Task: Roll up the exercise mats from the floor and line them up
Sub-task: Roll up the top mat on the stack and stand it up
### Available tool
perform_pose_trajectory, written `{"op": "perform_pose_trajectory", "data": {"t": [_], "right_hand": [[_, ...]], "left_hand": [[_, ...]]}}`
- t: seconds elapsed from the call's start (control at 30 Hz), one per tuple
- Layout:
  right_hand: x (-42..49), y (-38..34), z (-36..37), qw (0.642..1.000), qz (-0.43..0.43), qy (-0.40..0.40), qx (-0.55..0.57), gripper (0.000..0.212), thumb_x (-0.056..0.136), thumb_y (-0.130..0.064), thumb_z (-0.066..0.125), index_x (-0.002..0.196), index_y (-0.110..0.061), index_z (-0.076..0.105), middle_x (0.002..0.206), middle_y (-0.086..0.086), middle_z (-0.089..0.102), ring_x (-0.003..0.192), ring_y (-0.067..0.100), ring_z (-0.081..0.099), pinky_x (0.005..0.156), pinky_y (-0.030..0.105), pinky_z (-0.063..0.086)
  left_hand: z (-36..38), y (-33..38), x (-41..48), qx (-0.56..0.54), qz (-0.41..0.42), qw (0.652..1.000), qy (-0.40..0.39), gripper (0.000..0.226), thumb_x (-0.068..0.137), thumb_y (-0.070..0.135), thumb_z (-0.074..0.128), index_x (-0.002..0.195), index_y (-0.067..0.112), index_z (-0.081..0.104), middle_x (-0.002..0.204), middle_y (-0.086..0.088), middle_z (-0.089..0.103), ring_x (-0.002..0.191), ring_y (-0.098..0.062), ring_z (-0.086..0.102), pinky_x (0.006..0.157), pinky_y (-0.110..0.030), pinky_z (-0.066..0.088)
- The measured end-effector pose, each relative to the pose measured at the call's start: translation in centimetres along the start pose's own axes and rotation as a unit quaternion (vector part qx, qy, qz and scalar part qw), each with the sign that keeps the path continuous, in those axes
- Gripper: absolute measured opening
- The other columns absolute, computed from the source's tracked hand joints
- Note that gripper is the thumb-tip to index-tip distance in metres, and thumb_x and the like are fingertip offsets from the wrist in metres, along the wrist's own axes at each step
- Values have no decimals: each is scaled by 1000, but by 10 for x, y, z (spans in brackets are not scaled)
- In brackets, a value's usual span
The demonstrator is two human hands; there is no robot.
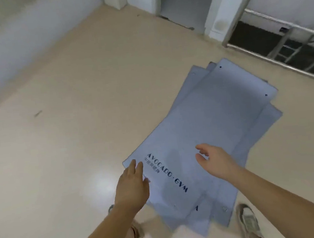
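**Bright, even light; soft picture with bent edges**

The room is brightly and evenly lit, with no hard shadows anywhere. A white patch of glare sits on the glossy beige floor (99, 183) just left of the left hand (132, 185), reflecting light from above. A faint grey shadow lies on the top of the stacked pale blue-grey foam exercise mats (218, 102), between that hand and the right hand (214, 159). The whole picture is soft, yet the dark print on the top mat can be read. The white wall (9, 47) at the left is smeared, and the grey-white shoe (248, 221) at the bottom edge is blurred. The silver metal railing (282, 61) at the right bows with the wide lens.
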State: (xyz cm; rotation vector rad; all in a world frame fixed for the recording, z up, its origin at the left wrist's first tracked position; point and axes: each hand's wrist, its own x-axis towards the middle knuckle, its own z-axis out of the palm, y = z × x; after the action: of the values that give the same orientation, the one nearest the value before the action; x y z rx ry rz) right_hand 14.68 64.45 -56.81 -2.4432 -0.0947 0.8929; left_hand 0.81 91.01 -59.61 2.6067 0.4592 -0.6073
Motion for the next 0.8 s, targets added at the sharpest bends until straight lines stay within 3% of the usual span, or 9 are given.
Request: {"op": "perform_pose_trajectory", "data": {"t": [0.07,0.17,0.3,0.47,0.53,0.6,0.67,0.73,0.8], "right_hand": [[9,-7,31,998,51,27,9,44,103,-42,55,146,-30,55,139,-4,62,125,16,60,103,35,49],[14,-6,69,994,98,35,-15,46,106,-40,51,150,-30,50,143,-4,60,128,16,58,102,34,49],[17,24,132,991,124,37,-34,48,107,-39,48,154,-31,46,148,-6,57,128,14,59,101,30,46],[75,108,252,987,144,64,22,48,107,-40,48,154,-33,43,145,-7,58,129,13,57,99,31,49],[112,148,313,985,154,61,48,48,107,-38,49,154,-33,44,140,-6,60,124,14,59,99,32,51],[148,186,372,984,156,54,70,48,106,-38,50,153,-33,45,141,-5,60,122,15,59,101,33,50],[184,222,416,987,152,-5,54,53,105,-40,50,156,-32,41,150,-4,53,130,18,55,107,34,46],[217,243,439,980,160,-117,-13,54,104,-45,48,156,-29,42,154,-3,49,136,23,52,112,36,42],[245,254,451,963,163,-188,-108,38,104,-44,47,131,-21,61,139,1,56,124,27,56,103,37,45]], "left_hand": [[4,-37,31,49,63,997,-20,61,103,25,61,159,11,42,170,-15,31,147,-36,45,115,-43,43],[23,-68,69,89,145,984,-61,62,83,15,84,140,4,63,149,-22,58,124,-42,66,94,-49,59],[62,-79,101,123,256,955,-82,58,91,21,76,145,8,59,157,-19,51,134,-37,59,105,-48,53],[168,-116,184,208,353,906,-105,60,73,28,90,129,14,70,141,-17,66,106,-32,75,80,-42,63],[221,-131,227,232,391,885,-98,61,87,30,79,142,13,61,157,-17,51,122,-35,68,93,-45,59],[269,-142,268,302,423,846,-121,61,103,34,58,159,17,40,173,-8,25,144,-32,49,112,-42,46],[314,-149,305,343,430,822,-146,58,107,37,49,162,23,34,174,-2,18,146,-28,44,114,-40,43],[356,-160,340,383,434,798,-168,54,108,38,48,159,26,39,170,0,26,142,-27,47,110,-41,46],[396,-172,369,420,428,778,-189,52,107,39,49,157,26,43,162,-1,36,137,-27,49,106,-43,48]]}}
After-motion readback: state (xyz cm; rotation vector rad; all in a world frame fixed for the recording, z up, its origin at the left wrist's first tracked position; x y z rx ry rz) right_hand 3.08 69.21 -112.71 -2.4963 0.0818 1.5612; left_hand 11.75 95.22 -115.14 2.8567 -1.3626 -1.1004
